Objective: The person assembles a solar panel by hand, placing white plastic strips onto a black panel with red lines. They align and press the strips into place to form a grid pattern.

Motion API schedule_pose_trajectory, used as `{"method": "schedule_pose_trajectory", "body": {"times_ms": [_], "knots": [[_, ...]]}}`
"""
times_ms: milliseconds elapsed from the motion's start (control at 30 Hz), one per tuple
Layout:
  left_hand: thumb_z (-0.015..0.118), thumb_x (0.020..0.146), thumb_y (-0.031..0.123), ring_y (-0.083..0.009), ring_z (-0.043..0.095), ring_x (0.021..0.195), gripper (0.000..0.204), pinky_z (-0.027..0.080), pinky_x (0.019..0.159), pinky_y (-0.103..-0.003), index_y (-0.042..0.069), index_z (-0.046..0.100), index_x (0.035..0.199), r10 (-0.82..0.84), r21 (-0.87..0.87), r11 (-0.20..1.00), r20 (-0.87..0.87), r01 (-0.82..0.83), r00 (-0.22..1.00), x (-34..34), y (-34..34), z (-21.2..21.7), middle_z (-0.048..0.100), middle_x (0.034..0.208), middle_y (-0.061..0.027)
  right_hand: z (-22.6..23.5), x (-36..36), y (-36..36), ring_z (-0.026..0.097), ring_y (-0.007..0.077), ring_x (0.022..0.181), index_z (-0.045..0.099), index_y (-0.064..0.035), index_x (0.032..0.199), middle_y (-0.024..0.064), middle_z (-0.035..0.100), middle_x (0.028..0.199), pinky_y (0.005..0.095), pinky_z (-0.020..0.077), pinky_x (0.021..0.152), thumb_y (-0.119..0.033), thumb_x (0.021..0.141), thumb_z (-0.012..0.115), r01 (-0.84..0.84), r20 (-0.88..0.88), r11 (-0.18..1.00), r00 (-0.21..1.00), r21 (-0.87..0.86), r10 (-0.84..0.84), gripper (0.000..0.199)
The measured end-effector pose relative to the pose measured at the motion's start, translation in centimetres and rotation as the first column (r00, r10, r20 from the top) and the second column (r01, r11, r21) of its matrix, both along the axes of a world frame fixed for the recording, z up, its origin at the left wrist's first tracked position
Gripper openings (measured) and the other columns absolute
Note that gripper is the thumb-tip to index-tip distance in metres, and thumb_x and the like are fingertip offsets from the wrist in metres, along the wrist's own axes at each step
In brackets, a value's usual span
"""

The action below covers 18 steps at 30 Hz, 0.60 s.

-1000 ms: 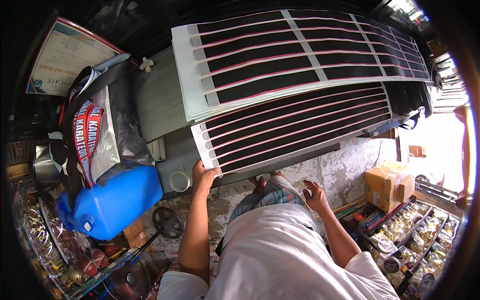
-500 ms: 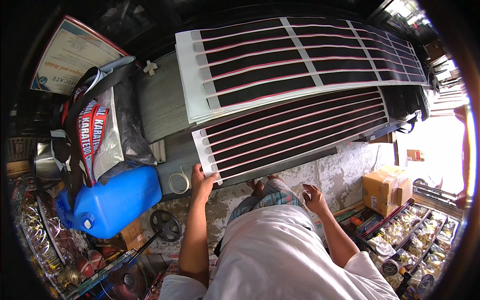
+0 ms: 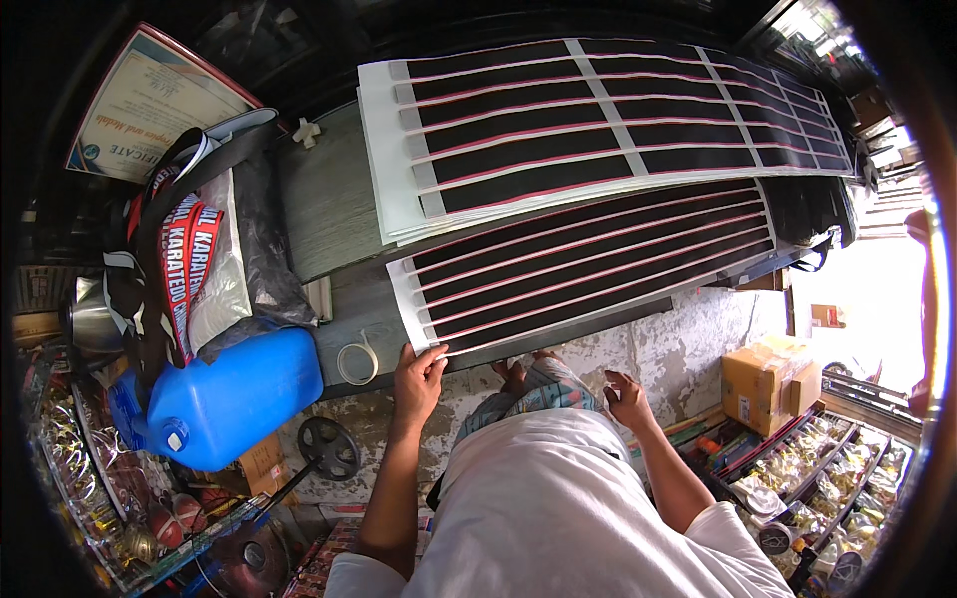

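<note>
At the near left corner of a long sheet with black bands, red edges and white lines [image 3: 588,261], my left hand [image 3: 419,387] pinches the edge between thumb and fingers. The sheet lies along the front of the grey table [image 3: 344,244]. Behind it rests a stack of larger white sheets [image 3: 377,189] printed with similar black bands and grey cross strips. My right hand [image 3: 626,401] hangs in the air to the right of my body, fingers loosely bent and apart, holding nothing. A roll of tape [image 3: 373,377] lies on the table left of my left hand.
At the left stand a blue jerrycan [image 3: 249,399] and a plastic-covered bag with red lettered straps [image 3: 264,249]. A framed certificate [image 3: 150,100] leans behind. A cardboard box [image 3: 763,384] sits at the right, above trays of small wrapped items [image 3: 832,488]. A dumbbell bar with plate [image 3: 329,448] is below.
My left hand has shifted a little right and toward me along the sheet's corner, and its fingers have drawn together there. The sheet's left end has moved slightly right. My right hand stays put.
</note>
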<state>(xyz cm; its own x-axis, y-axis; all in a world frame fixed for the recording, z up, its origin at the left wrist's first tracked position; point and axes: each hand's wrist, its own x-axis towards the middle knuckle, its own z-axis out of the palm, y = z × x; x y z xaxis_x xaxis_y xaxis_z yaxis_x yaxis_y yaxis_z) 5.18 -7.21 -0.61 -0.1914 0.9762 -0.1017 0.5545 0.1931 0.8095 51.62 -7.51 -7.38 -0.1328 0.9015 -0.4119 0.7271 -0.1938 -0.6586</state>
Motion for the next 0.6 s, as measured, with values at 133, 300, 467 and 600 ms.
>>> {"method": "schedule_pose_trajectory", "body": {"times_ms": [133,300,467,600], "knots": [[0.082,0.098,0.007,-0.0207,0.069,0.085,0.028,0.057,0.074,-0.034,0.008,0.082,0.127,0.035,-0.002,0.999,0.024,-0.035,0.999,0.2,0.3,0.4,0.069,0.105,-0.0099,-0.3,0.1,0.1,0.077,0.0425,0.111,0.072,-0.0024,0.135,0.0265,0.075,0.124,0.0476,0.0625,0.096,-0.009,0.094,0.075,0.003,0.007,1.0,1.0,-0.026,-0.003,0.041],[0.081,0.096,0.006,-0.03,0.078,0.092,0.026,0.06,0.079,-0.038,0.007,0.083,0.122,0.048,-0.011,0.999,0.047,-0.047,0.998,-0.3,0.5,0.0,0.08,0.109,-0.017,0.1,-0.4,0.1,0.077,0.0422,0.111,0.072,-0.0028,0.135,0.026,0.075,0.125,0.047,0.0624,0.096,-0.009,0.095,0.075,0.01,-0.003,1.0,1.0,-0.025,-0.01,0.041],[0.079,0.098,0.007,-0.0323,0.08,0.098,0.025,0.062,0.082,-0.039,0.005,0.083,0.123,-0.075,0.014,0.997,-0.132,0.077,0.988,-1.0,0.9,0.6,0.082,0.113,-0.0185,0.5,-0.4,-0.2,0.077,0.0422,0.111,0.072,-0.0031,0.135,0.0259,0.075,0.125,0.0472,0.0623,0.096,-0.009,0.095,0.074,0.007,0.011,1.0,1.0,-0.024,-0.007,0.041],[0.076,0.1,0.006,-0.0321,0.081,0.1,0.023,0.063,0.083,-0.038,0.004,0.083,0.122,-0.073,0.023,0.997,-0.14,0.077,0.987,-1.2,1.4,0.9,0.082,0.113,-0.0186,0.3,0.0,-0.6,0.079,0.0373,0.109,0.071,-0.0028,0.136,0.0237,0.077,0.126,0.0447,0.0634,0.093,-0.009,0.097,0.073,-0.007,0.026,1.0,1.0,-0.011,0.008,0.04]]}}
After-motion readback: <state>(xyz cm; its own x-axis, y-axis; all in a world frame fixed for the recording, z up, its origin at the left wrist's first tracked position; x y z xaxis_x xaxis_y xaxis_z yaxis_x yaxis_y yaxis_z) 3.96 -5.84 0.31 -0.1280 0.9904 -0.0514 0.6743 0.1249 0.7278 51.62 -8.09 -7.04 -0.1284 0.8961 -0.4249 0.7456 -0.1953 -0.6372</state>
